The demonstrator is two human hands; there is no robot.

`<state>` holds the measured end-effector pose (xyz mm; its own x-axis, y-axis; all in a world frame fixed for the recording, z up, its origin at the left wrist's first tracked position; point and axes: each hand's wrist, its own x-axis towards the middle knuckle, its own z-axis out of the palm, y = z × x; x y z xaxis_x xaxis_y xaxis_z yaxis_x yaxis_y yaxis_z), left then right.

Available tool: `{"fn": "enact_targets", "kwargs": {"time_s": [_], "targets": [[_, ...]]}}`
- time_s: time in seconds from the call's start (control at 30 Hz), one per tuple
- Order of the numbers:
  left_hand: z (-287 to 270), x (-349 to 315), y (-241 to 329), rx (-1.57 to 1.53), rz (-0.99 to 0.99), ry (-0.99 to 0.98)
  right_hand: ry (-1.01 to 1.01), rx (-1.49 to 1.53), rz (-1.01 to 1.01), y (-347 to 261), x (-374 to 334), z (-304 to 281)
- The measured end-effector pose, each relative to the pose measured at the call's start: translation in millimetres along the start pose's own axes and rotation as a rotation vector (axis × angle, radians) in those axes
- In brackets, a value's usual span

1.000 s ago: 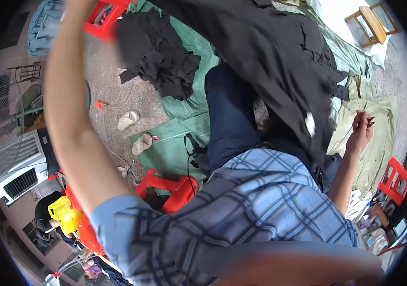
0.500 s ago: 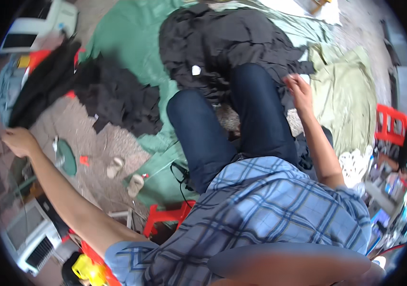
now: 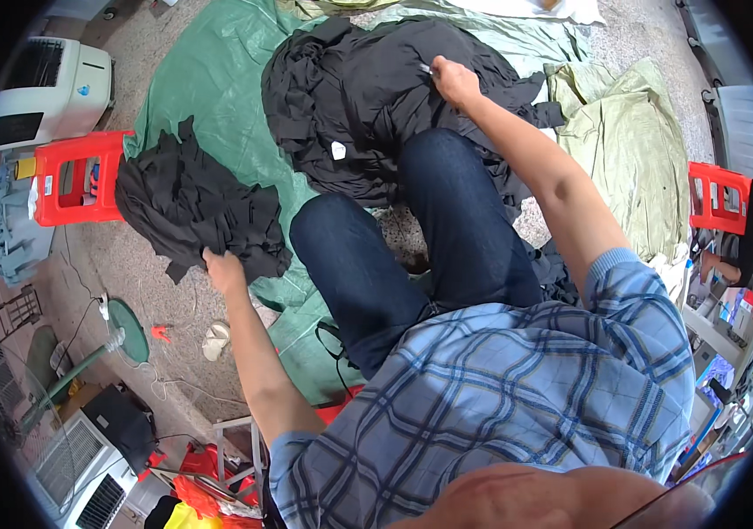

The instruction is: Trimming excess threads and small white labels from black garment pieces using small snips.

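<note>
1. white air cooler (image 3: 85,93): far left, on the floor, well apart from the hands.
2. red stool (image 3: 110,189): left, beside the smaller heap of dark cloth.
3. smaller heap of dark cloth (image 3: 187,198): left, crumpled, partly on the green sheet. i judge it soft, limp and light piece by piece, hard to damage; a loose edge would give me a better hold than the middle, where layers may come up together.
4. left hand (image 3: 224,269): at the near edge of the smaller heap, fingers touching cloth. from my remote seat i cannot tell whether they pinch a fold or merely rest there.
5. green sheet (image 3: 218,70): spread under and between the two heaps. it looks smooth, so i would expect cloth to slide on it.
6. larger heap of dark cloth (image 3: 368,88): centre, beyond the knees. bulky, and i judge it heavy as a mass though each layer should be supple; i would take one top fold and peel it off.
7. white tag (image 3: 339,151): on the near left of the larger heap.
8. right hand (image 3: 456,81): over the larger heap, fingers closed on a small slim tool (image 3: 427,69), its kind too small for me to tell.
9. pale green sheet (image 3: 628,150): right, wrinkled, beside the larger heap.
10. second red stool (image 3: 720,175): far right.
</note>
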<state>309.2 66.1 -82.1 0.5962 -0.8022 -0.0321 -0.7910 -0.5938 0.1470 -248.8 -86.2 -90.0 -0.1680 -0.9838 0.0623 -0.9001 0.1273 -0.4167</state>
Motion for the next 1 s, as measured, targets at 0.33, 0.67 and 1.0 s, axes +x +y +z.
{"fn": "enact_targets", "kwargs": {"time_s": [0.33, 0.67, 1.0], "targets": [[-57, -106, 200, -0.834, 0.761, 0.031, -0.400, 1.551, -0.025, -102, -101, -152], [-147, -164, 234, -1.213, 0.850, -0.105, 0.843, 1.014, -1.016, -43, -164, -307], [-133, -197, 99, -0.825, 0.612, -0.805, -0.119, 1.154, 0.295, 67, -238, -188]]}}
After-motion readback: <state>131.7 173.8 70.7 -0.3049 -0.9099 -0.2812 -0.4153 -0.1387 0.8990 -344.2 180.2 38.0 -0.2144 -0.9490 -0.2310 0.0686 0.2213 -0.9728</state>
